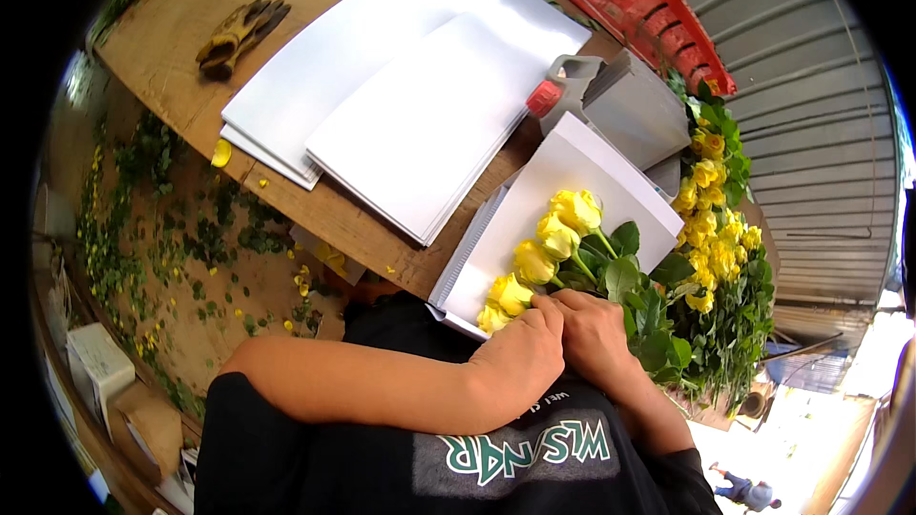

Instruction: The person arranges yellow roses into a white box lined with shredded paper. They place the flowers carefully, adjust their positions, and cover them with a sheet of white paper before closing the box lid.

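Note:
Several yellow roses (558, 235) lie in a slanting row on a white corrugated board (625, 193) at the table's near edge, their leafy stems trailing right. My left hand (523, 348) is closed with its fingertips at the neck of the lowest rose (510, 295). Against it, my right hand (593, 332) curls its fingers round the same rose's stem, beside the green leaves (641, 300). Both hands hide most of that stem and the exact hold.
White boards (429, 105) lie stacked on the wooden table (172, 57), with brown-yellow gloves (239, 38) far left. A grey jug (571, 76) with a red cap and a grey box (637, 107) stand behind the roses. More yellow roses (706, 238) are bunched right, below a red sack (649, 14).

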### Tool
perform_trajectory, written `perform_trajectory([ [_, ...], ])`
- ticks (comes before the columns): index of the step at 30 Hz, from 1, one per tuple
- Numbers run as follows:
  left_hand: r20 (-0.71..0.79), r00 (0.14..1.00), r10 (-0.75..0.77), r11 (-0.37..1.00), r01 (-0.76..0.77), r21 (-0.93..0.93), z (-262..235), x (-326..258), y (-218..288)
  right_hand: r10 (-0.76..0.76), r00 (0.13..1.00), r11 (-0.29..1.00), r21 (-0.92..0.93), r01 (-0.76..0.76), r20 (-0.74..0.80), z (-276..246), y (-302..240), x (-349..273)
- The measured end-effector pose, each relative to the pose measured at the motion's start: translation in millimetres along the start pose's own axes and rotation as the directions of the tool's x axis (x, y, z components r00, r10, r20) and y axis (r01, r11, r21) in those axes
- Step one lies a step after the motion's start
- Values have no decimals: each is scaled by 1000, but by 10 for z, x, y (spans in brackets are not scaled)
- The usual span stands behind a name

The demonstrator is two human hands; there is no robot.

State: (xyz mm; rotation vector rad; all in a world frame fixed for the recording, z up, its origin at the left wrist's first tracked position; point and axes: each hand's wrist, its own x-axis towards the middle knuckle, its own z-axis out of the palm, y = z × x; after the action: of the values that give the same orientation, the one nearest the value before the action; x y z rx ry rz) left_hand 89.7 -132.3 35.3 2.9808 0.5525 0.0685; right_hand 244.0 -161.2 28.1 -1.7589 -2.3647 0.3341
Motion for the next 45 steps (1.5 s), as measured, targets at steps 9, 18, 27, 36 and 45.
perform_trajectory([
  [9,40,998,54,998,-54,23,-32,66,-36,218,954,959,-139,-249,-204,-68,-52,91],
  [18,47,995,83,994,-86,72,-42,77,-71,142,984,979,-132,-156,-106,-17,11,85],
  [27,-77,997,-31,993,21,-120,-1,135,-191,115,993,989,-90,-118,-33,-41,62,83],
  [36,-23,999,28,992,-31,-125,-27,149,-237,240,926,970,41,-239,-290,-211,6,171],
  [45,-3,1000,28,983,-28,-183,-64,134,-240,332,929,894,368,-255,-163,-279,260,168],
])
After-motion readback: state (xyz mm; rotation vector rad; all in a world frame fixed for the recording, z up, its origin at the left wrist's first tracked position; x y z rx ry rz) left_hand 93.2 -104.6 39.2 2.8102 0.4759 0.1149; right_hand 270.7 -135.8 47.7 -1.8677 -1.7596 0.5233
